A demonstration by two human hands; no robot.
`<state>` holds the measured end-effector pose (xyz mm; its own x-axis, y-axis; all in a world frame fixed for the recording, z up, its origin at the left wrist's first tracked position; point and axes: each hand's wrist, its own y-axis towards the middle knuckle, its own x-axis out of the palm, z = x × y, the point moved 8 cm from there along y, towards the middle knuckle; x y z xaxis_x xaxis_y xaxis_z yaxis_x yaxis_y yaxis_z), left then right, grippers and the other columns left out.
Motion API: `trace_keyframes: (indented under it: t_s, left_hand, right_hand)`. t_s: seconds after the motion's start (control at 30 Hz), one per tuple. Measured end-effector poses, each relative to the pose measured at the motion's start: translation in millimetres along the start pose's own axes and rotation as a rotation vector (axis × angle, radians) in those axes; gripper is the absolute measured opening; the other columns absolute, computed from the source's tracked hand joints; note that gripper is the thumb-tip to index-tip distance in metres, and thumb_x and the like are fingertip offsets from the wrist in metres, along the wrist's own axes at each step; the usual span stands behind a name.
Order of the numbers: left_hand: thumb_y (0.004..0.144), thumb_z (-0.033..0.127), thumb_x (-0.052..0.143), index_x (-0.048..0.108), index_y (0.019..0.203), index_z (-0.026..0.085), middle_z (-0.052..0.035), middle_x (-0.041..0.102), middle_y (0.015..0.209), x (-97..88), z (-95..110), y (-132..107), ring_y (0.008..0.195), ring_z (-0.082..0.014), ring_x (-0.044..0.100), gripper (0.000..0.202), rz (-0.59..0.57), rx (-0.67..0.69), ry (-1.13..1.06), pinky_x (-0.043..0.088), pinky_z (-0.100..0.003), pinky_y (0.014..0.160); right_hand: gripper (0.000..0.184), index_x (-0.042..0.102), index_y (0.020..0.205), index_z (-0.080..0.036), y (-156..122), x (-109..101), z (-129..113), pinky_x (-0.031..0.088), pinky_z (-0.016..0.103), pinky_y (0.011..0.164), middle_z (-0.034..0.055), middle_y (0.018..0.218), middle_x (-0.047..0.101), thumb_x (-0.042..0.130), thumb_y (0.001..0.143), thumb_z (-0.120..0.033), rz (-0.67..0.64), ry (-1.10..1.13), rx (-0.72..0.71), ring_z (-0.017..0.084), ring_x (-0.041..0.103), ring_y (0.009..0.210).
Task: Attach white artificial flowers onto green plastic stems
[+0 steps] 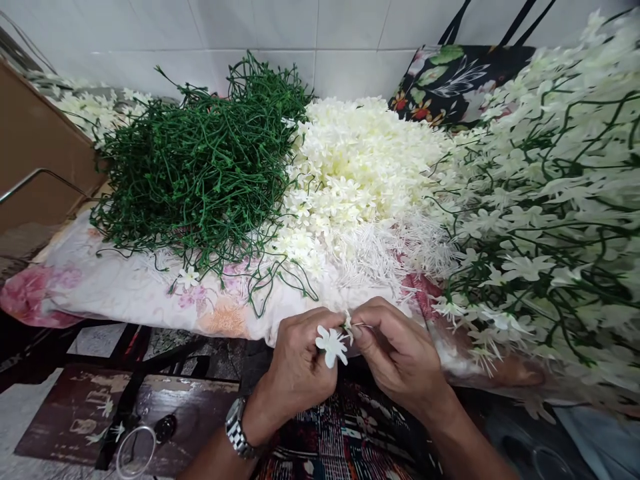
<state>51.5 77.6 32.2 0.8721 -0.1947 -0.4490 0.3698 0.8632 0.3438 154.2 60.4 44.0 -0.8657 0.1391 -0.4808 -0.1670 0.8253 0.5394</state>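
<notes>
My left hand (pixel 300 363) is closed in a pinch on a small white artificial flower (pixel 331 345), with a metal watch (pixel 237 429) on its wrist. Close beside it, my right hand (pixel 395 350) pinches a thin white stamen piece (pixel 349 325) at the flower's top. Both hands hover at the near edge of a floral cloth (pixel 130 287). On the cloth lie a heap of green plastic stems (pixel 200 167), a heap of loose white flowers (pixel 360 167) and white stamen bits (pixel 380 250).
Assembled sprays of white flowers on green stems (pixel 555 207) fill the right side. A dark floral bag (pixel 450 80) leans on the tiled wall. A brown board (pixel 35 147) stands at the left. Low down at the left lies a dark tray (pixel 80 413).
</notes>
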Motion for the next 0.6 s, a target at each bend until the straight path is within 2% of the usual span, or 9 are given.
trace_keyframes:
  t_s: [0.1,0.2,0.27,0.37,0.6]
  left_hand:
    - [0.077,0.01,0.044,0.053,0.065,0.017,0.0016,0.053,0.056,-2.2,-3,2,0.05,-0.0105,0.047,0.016,-0.069,-0.088,-0.074,0.036,-0.021,0.047]
    - [0.079,0.014,0.049,0.062,0.077,0.015,-0.0035,0.066,0.07,-7.6,0,3,0.06,-0.0138,0.059,0.013,-0.069,-0.108,-0.066,0.044,-0.023,0.054]
    - [0.08,0.015,0.05,0.064,0.079,0.015,-0.0038,0.066,0.07,-11.0,2,3,0.061,-0.0136,0.059,0.015,-0.031,-0.102,-0.058,0.044,-0.023,0.055]
    - [0.081,0.014,0.05,0.064,0.072,0.015,-0.0003,0.06,0.06,-11.0,2,-1,0.053,-0.0109,0.054,0.017,0.017,-0.121,-0.064,0.041,-0.021,0.05]
    - [0.081,0.009,0.046,0.06,0.066,0.015,0.001,0.057,0.056,2.0,0,-4,0.05,-0.0099,0.051,0.021,0.034,-0.155,-0.076,0.041,-0.021,0.048]
  right_hand:
    - [0.01,0.055,0.081,-0.018,0,-3,2,0.044,0.02,0.051,-0.0002,0.067,0.056,0.049,0.087,-0.012,-0.009,0.033,0.048,0.01,0.054,0.059]
    - [0.01,0.056,0.08,-0.018,-1,-9,1,0.044,0.021,0.054,0.0,0.068,0.057,0.05,0.087,-0.014,0.009,0.028,0.063,0.01,0.055,0.061]
    - [0.009,0.056,0.081,-0.018,-2,-11,-1,0.043,0.021,0.054,-0.0001,0.069,0.056,0.051,0.087,-0.014,0.017,0.023,0.062,0.01,0.054,0.061]
    - [0.009,0.055,0.081,-0.017,-4,-12,-5,0.043,0.021,0.054,-0.0003,0.068,0.056,0.051,0.087,-0.012,0.007,0.008,0.05,0.01,0.053,0.061]
    - [0.012,0.053,0.08,-0.017,-7,-15,-8,0.042,0.021,0.051,-0.0005,0.066,0.052,0.048,0.086,-0.008,0.066,-0.057,0.0,0.01,0.05,0.058]
